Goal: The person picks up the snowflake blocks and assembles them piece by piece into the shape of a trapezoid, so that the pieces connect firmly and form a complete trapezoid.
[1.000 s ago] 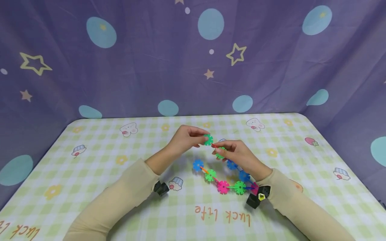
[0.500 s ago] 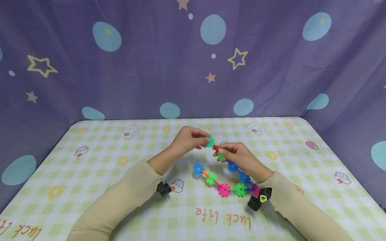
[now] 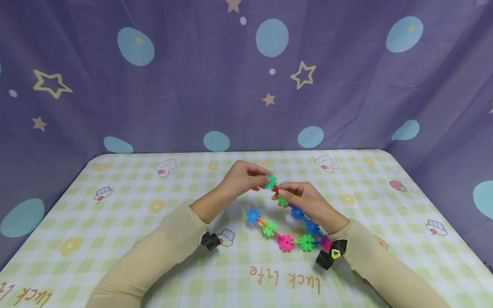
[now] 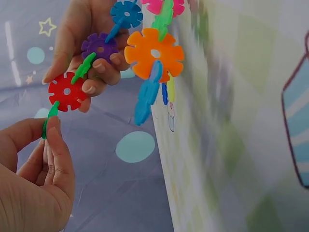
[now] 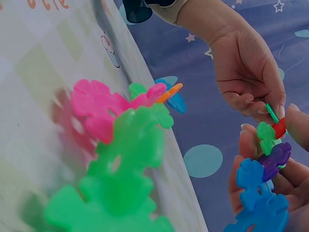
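Observation:
My left hand point(image 3: 243, 178) pinches a green notched snowflake disc point(image 3: 271, 181) between thumb and fingers. In the left wrist view its edge meets a notch of the red disc point(image 4: 66, 93), the end of a long linked chain. Thumb and fingers of my right hand point(image 3: 304, 197) hold the chain by this end, beside a green disc point(image 3: 283, 199) and a purple disc point(image 4: 99, 47). From there the chain curves round through blue discs point(image 3: 297, 212), a pink disc point(image 3: 286, 243) and an orange disc point(image 4: 154, 53) to a blue disc point(image 3: 253, 216) at its other end.
A table with a green-and-white checked cloth point(image 3: 127, 226) lies below the hands. Behind its far edge hangs a purple curtain point(image 3: 173, 98) with stars and blue dots. Black wrist cameras point(image 3: 210, 241) sit under both sleeves.
My left hand has moved slightly right, closing the gap between its green disc and the red disc. The right hand keeps its hold; the head view has tilted up a little.

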The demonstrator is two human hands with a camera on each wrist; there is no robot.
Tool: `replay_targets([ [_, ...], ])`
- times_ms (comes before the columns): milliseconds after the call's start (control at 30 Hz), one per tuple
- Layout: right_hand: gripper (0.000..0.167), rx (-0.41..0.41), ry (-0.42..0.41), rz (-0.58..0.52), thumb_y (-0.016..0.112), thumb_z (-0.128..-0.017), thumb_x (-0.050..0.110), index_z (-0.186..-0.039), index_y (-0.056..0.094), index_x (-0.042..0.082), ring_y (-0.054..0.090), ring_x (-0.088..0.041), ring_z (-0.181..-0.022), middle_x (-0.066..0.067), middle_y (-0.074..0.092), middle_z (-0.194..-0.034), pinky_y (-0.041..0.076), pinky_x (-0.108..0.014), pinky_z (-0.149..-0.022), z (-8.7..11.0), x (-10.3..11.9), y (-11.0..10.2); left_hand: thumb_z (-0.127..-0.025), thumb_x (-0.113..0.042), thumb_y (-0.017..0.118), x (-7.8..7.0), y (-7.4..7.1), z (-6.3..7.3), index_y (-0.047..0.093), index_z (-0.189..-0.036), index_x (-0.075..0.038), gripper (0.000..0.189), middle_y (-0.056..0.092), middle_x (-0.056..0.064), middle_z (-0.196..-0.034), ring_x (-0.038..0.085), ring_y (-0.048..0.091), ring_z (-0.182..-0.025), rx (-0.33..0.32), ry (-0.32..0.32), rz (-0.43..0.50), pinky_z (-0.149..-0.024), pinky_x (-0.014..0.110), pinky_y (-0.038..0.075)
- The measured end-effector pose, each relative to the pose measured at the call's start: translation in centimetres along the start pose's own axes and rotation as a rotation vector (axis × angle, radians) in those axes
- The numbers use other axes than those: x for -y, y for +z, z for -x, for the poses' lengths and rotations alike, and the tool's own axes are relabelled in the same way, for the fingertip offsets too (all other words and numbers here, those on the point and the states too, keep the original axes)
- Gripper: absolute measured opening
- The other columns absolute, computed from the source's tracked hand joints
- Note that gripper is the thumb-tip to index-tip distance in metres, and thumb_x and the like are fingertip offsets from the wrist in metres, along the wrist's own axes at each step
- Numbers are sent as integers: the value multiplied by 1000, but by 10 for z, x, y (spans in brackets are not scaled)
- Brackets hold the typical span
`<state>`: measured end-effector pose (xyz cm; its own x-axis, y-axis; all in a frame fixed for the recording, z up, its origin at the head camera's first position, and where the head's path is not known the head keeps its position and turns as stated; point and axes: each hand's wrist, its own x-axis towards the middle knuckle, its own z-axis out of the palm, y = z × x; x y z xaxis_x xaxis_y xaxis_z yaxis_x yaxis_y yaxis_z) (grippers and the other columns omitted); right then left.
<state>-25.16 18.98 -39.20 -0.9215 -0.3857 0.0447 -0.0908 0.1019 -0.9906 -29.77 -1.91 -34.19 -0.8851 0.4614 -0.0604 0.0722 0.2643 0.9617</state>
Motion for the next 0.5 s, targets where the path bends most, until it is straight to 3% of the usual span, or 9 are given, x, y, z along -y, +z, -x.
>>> replay_targets([
  [300,36,-14,-43,20,55,-96,15,-119,58,-13,65,-25,-87,-12,70,-100,51,-29,-70,-1,-1,0,-85,-11,70,-3,2,-1,72,-104,-3,21,72,10,-97,18,67,-76,24,25,-23,-69,31,56],
  [367,35,-24,-45,18,56,-96,13,-119,59,-12,65,-27,-88,-10,70,-99,49,-28,-67,-1,0,1,-85,-11,70,-3,2,-2,72,-104,-2,21,72,10,-97,24,67,-78,33,31,-26,-68,30,56],
  [500,33,-33,-64,11,57,-94,11,-118,60,-11,66,-29,-90,-2,72,-94,52,-28,-75,0,1,1,-85,-10,69,-3,4,-4,72,-103,-1,20,72,10,-96,35,65,-85,49,48,-27,-67,29,55],
])
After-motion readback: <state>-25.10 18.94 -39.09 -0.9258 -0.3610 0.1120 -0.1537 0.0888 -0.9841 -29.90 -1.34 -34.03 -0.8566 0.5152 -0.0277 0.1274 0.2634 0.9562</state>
